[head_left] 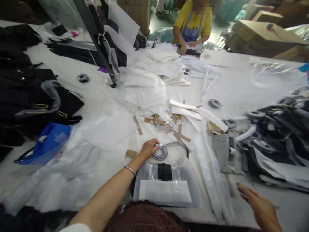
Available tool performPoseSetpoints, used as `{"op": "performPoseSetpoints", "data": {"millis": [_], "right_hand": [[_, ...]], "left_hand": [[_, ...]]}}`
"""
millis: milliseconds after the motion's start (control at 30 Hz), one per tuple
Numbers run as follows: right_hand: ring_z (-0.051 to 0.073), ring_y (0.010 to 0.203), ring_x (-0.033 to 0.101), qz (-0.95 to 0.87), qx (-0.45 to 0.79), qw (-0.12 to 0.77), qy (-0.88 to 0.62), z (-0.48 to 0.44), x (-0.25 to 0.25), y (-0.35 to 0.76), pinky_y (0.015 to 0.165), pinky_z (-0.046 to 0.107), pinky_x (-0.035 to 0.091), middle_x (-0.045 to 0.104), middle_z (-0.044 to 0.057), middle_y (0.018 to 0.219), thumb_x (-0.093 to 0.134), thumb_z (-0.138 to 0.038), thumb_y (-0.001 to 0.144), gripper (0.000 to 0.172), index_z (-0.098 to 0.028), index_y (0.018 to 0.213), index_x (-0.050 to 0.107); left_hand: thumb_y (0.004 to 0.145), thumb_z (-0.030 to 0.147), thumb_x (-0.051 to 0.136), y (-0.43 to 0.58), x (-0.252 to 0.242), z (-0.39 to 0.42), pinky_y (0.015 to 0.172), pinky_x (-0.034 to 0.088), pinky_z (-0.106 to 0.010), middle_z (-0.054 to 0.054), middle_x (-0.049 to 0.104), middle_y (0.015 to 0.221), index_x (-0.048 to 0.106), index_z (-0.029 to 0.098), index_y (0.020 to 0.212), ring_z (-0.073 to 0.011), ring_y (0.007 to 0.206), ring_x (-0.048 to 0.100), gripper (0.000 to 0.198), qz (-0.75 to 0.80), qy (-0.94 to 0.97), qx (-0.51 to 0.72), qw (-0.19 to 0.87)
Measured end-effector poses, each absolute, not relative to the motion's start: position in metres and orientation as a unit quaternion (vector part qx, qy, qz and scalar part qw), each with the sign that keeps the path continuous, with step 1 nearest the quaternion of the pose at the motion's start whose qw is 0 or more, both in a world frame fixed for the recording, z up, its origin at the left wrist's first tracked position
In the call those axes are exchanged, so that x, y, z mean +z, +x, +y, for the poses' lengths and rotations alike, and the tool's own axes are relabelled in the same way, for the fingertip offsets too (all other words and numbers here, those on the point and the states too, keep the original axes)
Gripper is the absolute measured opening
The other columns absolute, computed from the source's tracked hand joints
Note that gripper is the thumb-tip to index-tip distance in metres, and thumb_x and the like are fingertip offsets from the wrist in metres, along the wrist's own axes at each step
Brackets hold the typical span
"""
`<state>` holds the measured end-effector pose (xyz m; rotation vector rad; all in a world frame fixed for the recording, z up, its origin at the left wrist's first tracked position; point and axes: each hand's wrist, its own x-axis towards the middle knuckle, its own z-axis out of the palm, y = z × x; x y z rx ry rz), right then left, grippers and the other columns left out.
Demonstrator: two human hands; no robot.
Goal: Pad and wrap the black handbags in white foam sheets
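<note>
Looking down in the 1 head view, I see the left hand (148,149) with its fingertips closed on the edge of a coiled grey strap (160,158), which lies on the table (235,72) just beyond a bag (164,172). The right hand (262,206) is spread wide, holding nothing, to the right of the bag. I'd judge the packing partly done: most of the strap is wound into a ring, while a loose length trails right and seems to run back toward the bag. Clear plastic lies around the bag's dark middle, and a white sheet (165,192) covers its near end. What looks left is that loose length, and perhaps something to keep the ring together; I cannot tell whether it is fastened. Plenty more waits, I'd guess, with dark bags (36,96) heaped leftward and white sheets (145,93) piled ahead.
</note>
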<state>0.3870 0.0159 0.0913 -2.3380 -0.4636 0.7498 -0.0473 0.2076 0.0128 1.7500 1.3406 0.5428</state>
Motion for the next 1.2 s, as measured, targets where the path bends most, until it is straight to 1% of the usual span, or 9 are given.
{"op": "performPoseSetpoints", "data": {"millis": [67,133,267,333,400,567,767,1067,1200], "right_hand": [[0.029,0.079,0.072,-0.162,0.337,0.366,-0.852,0.036,0.104,0.344,0.07,0.039,0.06,0.076,0.01,0.087,0.081,-0.049,0.051,0.047,-0.018,0.086,0.075],[0.025,0.078,0.071,-0.192,0.412,0.395,-0.798,0.065,0.112,0.284,0.072,0.035,0.06,0.075,0.008,0.089,0.084,-0.049,0.053,0.052,-0.016,0.093,0.074],[0.015,0.06,0.064,-0.264,0.568,0.395,-0.672,0.127,0.11,0.163,0.061,0.03,0.055,0.073,0.004,0.077,0.083,-0.045,0.061,0.049,-0.015,0.098,0.071],[0.015,0.057,0.063,-0.262,0.612,0.416,-0.62,0.149,0.1,0.122,0.057,0.029,0.053,0.07,-0.001,0.069,0.083,-0.042,0.062,0.066,-0.016,0.119,0.061],[0.015,0.057,0.063,-0.241,0.609,0.444,-0.612,0.161,0.086,0.099,0.053,0.026,0.051,0.069,-0.003,0.066,0.083,-0.04,0.059,0.077,-0.018,0.125,0.051],[0.015,0.054,0.062,-0.201,0.559,0.444,-0.671,0.168,0.054,0.085,0.039,0.02,0.04,0.069,-0.002,0.067,0.084,-0.042,0.055,0.057,-0.021,0.097,0.051],[0.013,0.044,0.058,-0.174,0.531,0.404,-0.724,0.173,0.045,0.08,0.031,0.018,0.03,0.069,-0.001,0.063,0.082,-0.044,0.053,0.049,-0.023,0.08,0.047],[0.015,0.046,0.062,-0.195,0.53,0.323,-0.759,0.178,0.042,0.087,0.033,0.02,0.035,0.07,0.001,0.064,0.078,-0.048,0.054,0.044,-0.024,0.07,0.045],[0.016,0.036,0.055,-0.245,0.514,0.273,-0.775,0.178,0.045,0.089,0.032,0.024,0.031,0.063,-0.002,0.049,0.076,-0.05,0.061,0.04,-0.025,0.068,0.045]], "left_hand": [[0.078,0.023,0.066,-0.047,0.012,0.207,0.087,0.048,-0.026,0.003,0.07,0.096,0.065,0.025,0.091,-0.0157,0.091,0.065,0.013,0.534,0.7,0.22,0.42],[0.079,0.022,0.066,-0.047,0.012,0.206,0.087,0.048,-0.026,0.002,0.07,0.097,0.065,0.024,0.091,-0.0156,0.092,0.064,0.012,0.531,0.704,0.221,0.418],[0.079,0.019,0.064,-0.047,0.011,0.205,0.089,0.047,-0.026,0.002,0.069,0.097,0.064,0.024,0.091,-0.0157,0.093,0.063,0.012,0.521,0.716,0.22,0.409],[0.08,0.018,0.062,-0.047,0.012,0.205,0.088,0.047,-0.026,0.002,0.068,0.096,0.064,0.024,0.091,-0.0159,0.093,0.063,0.013,0.517,0.72,0.22,0.407],[0.08,0.017,0.061,-0.047,0.012,0.205,0.087,0.048,-0.026,0.001,0.068,0.095,0.063,0.023,0.091,-0.016,0.091,0.063,0.012,0.514,0.722,0.221,0.407],[0.082,0.018,0.059,-0.047,0.012,0.205,0.087,0.047,-0.027,0.001,0.067,0.093,0.062,0.024,0.089,-0.0165,0.092,0.061,0.009,0.504,0.724,0.225,0.413],[0.082,0.015,0.057,-0.046,0.009,0.203,0.088,0.046,-0.029,0.0,0.067,0.094,0.062,0.023,0.089,-0.0175,0.093,0.06,0.012,0.501,0.723,0.225,0.419],[0.079,0.011,0.056,-0.046,0.009,0.202,0.087,0.045,-0.03,-0.001,0.067,0.092,0.06,0.023,0.088,-0.0187,0.092,0.059,0.016,0.503,0.721,0.211,0.427],[0.08,0.013,0.057,-0.046,0.011,0.203,0.086,0.045,-0.029,-0.001,0.067,0.093,0.059,0.023,0.09,-0.0187,0.092,0.06,0.015,0.508,0.717,0.209,0.43]]}}
